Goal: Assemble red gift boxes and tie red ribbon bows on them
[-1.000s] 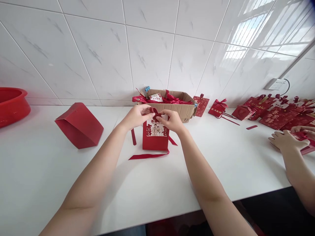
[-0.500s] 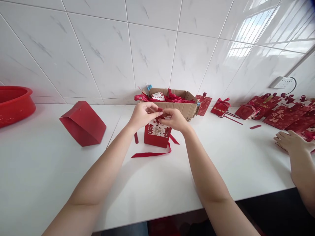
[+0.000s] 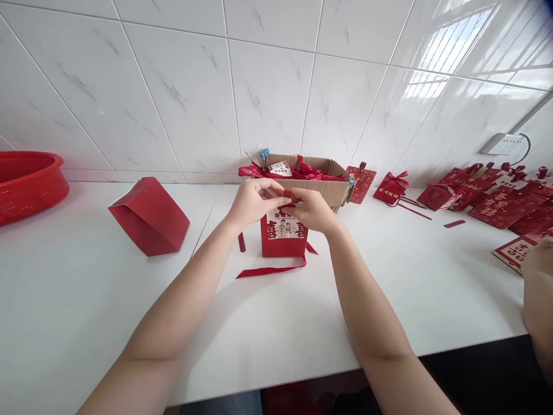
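An upright red gift box [image 3: 283, 248] with a white picture label of a couple stands in front of me. At its top, my left hand [image 3: 254, 203] pinches a short dark red strip [image 3: 288, 193] between thumb and fingers. My right hand [image 3: 317, 211] is closed on the same strip from the other side, and the fingers hide much of it and the box's top. A long red ribbon [image 3: 268, 271] trails from the box's lower right corner along its front. Another dark red strip [image 3: 242, 242] lies left of the box.
Behind stands a cardboard box [image 3: 302, 185] of red ribbons. A folded red box [image 3: 151, 216] and a red basin [image 3: 34, 187] are at left. Finished-looking red bags [image 3: 496, 204] crowd the right, where another person's hand [image 3: 538, 265] is by a printed card [image 3: 514, 253].
My hands stay pinched at the gift box's top, which now stands straighter. At right, the other person's hand has drawn back toward the edge, uncovering a printed card.
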The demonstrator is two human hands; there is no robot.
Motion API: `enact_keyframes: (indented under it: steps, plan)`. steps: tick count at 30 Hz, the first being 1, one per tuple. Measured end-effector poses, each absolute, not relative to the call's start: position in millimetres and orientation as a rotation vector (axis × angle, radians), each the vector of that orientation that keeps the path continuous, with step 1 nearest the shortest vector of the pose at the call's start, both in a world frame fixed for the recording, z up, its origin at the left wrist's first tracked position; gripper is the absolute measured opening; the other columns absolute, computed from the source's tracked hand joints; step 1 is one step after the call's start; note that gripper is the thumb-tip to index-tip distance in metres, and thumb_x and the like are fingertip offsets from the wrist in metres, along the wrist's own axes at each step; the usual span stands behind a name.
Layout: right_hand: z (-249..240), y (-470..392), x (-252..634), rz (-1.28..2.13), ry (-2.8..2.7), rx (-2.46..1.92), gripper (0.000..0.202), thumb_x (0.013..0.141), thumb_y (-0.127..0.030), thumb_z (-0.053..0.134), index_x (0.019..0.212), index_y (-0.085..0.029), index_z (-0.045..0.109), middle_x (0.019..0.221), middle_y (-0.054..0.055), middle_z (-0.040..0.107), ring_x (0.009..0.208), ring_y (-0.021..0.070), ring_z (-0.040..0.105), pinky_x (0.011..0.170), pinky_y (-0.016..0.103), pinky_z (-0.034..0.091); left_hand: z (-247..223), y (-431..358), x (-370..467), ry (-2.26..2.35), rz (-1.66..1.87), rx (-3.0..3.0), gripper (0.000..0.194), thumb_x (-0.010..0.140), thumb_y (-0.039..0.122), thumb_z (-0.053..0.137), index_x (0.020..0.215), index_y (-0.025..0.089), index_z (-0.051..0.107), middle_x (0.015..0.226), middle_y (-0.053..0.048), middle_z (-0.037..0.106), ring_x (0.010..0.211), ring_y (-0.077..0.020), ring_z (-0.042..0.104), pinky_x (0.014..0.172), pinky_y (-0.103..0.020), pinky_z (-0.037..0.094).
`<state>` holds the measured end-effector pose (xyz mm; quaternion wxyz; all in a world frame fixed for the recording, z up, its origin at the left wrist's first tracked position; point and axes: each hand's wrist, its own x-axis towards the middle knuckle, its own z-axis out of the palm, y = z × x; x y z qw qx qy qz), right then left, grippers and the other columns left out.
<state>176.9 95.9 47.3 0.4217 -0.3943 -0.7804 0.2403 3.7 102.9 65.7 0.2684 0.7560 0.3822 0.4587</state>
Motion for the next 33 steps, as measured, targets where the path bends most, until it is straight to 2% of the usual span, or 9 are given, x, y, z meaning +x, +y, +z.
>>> enact_keyframes:
  steps: [3, 5, 10, 14, 24, 33]
  plan:
    - [46, 97, 178, 0.53, -1.924, -0.998, 0.007, 0.078, -0.021, 0.058, 0.081, -0.019, 0.064, 0.08, 0.001, 0.068, 0.076, 0.0163, 0.063, 0.065, 0.028, 0.049, 69, 105, -7, 1.016, 1.098, 2.107, 0.037, 0.065, 0.043, 0.077, 0.091, 0.019, 0.065, 0.096, -0.006, 0.068, 0.086, -0.0192, 0.063, 0.075, -0.033, 0.052]
    - [46, 99, 179, 0.522, -1.861, -0.967, 0.005, 0.077, -0.022, 0.059, 0.077, -0.019, 0.062, 0.079, 0.001, 0.068, 0.076, 0.0163, 0.063, 0.067, 0.028, 0.049, 70, 107, -15, 1.071, 0.956, 2.165, 0.046, 0.06, 0.042, 0.08, 0.098, 0.021, 0.064, 0.103, -0.006, 0.067, 0.092, -0.0218, 0.063, 0.076, -0.033, 0.051]
    - [47, 103, 180, 0.507, -1.737, -0.963, 0.012, 0.074, -0.026, 0.066, 0.081, -0.017, 0.066, 0.085, 0.004, 0.069, 0.082, 0.0188, 0.064, 0.074, 0.033, 0.051, 66, 113, -22, 1.128, 0.845, 2.175, 0.039, 0.064, 0.043, 0.077, 0.093, 0.02, 0.063, 0.086, -0.003, 0.067, 0.078, -0.0218, 0.065, 0.063, -0.03, 0.05]
    - [47, 105, 182, 0.533, -1.711, -1.019, 0.019, 0.07, -0.027, 0.07, 0.086, -0.017, 0.066, 0.088, 0.006, 0.07, 0.084, 0.0202, 0.064, 0.074, 0.034, 0.051, 63, 116, -20, 1.122, 0.842, 2.167, 0.041, 0.064, 0.045, 0.077, 0.093, 0.019, 0.063, 0.087, -0.004, 0.068, 0.076, -0.0214, 0.065, 0.06, -0.029, 0.049]
    - [38, 109, 183, 0.612, -1.818, -0.93, 0.015, 0.081, -0.026, 0.058, 0.095, -0.022, 0.06, 0.097, 0.003, 0.068, 0.089, 0.0206, 0.065, 0.075, 0.035, 0.053, 65, 114, -17, 1.166, 0.793, 2.2, 0.042, 0.066, 0.043, 0.076, 0.097, 0.018, 0.063, 0.09, -0.004, 0.068, 0.078, -0.0217, 0.065, 0.065, -0.031, 0.05]
    - [36, 112, 182, 0.505, -1.775, -0.959, 0.006, 0.079, -0.026, 0.06, 0.082, -0.021, 0.059, 0.081, -0.001, 0.065, 0.075, 0.0151, 0.061, 0.068, 0.028, 0.049, 58, 118, -13, 1.154, 0.806, 2.158, 0.041, 0.068, 0.04, 0.075, 0.102, 0.02, 0.062, 0.09, -0.003, 0.069, 0.079, -0.021, 0.066, 0.069, -0.033, 0.052]
